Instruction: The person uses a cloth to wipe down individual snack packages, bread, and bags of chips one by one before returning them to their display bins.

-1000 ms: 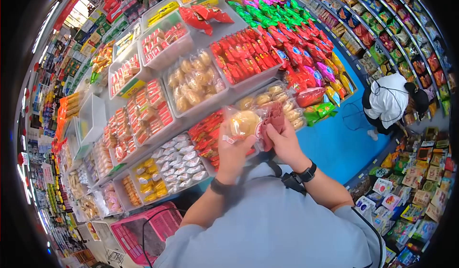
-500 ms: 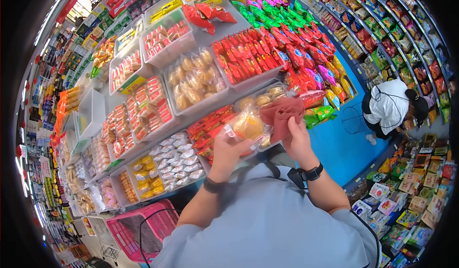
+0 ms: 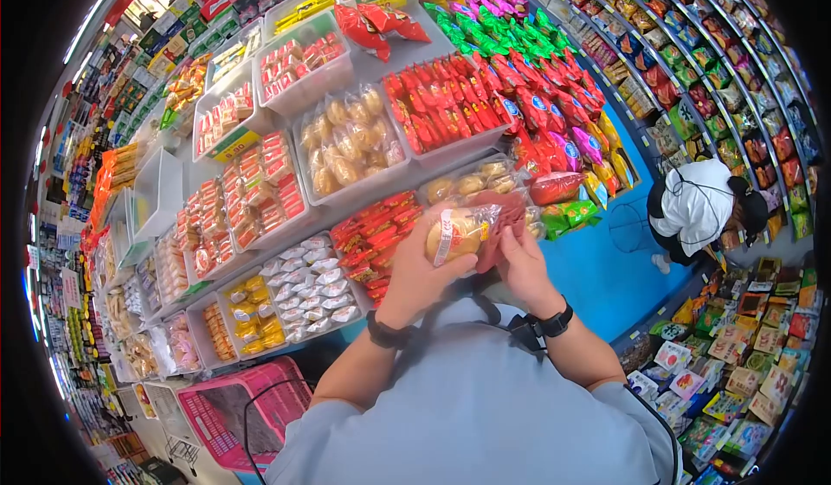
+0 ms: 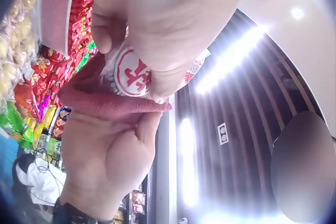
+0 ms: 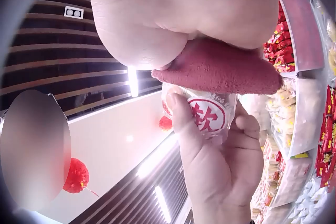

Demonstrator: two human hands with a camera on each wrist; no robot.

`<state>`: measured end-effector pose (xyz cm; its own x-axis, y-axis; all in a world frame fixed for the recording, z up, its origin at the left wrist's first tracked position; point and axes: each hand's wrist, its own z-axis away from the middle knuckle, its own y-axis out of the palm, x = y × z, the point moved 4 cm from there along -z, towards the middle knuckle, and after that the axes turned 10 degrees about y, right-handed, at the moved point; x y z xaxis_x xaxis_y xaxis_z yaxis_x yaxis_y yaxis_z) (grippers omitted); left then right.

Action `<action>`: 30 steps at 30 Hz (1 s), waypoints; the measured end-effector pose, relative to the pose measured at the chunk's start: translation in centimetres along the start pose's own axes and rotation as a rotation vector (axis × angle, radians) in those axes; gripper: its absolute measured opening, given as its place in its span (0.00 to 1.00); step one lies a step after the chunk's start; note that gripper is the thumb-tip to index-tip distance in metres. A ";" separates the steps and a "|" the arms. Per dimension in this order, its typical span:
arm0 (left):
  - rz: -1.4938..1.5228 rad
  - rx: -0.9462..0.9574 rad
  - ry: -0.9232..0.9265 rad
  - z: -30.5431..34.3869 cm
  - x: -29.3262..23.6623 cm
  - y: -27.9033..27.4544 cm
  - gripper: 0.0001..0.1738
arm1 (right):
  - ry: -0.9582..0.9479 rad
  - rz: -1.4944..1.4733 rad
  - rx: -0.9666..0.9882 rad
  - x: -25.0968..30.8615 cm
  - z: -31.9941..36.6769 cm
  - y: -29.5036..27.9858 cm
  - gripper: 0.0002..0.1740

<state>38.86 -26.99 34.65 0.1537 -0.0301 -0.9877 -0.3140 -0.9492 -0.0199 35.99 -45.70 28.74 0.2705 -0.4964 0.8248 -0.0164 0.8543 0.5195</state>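
Observation:
My left hand (image 3: 420, 264) grips a round, golden pastry in a clear wrapper (image 3: 460, 232), thumb in front. A dark red cloth (image 3: 505, 225) is pinched in my right hand (image 3: 525, 270) and lies against the right side of the package. In the left wrist view the wrapper (image 4: 131, 74) shows a red round mark, with the folded cloth (image 4: 110, 100) just below it. The right wrist view shows the cloth (image 5: 223, 69) under my right hand (image 5: 184, 11), touching the wrapper (image 5: 207, 113) held by my left hand (image 5: 223, 166).
Trays of wrapped snacks stand in front, among them a tray of pastries (image 3: 351, 147) and red packets (image 3: 441, 104). A pink basket (image 3: 238, 407) sits lower left. A person in a white top (image 3: 692, 204) is bent at the right, beside shelves (image 3: 753, 346).
The cloth, spread out and raised half a second ago, is now bunched lower against the package. The package has turned in my left hand and its printed label faces up.

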 end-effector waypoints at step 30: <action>-0.016 0.203 -0.032 0.8 1.3 -1.8 0.43 | 0.031 0.439 -0.013 4.0 0.3 1.3 0.18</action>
<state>38.87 -25.05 33.31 0.1315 -0.0021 -0.9913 -0.4942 -0.8670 -0.0638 36.79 -46.64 32.80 0.2697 -0.0817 0.9595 -0.1242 0.9851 0.1187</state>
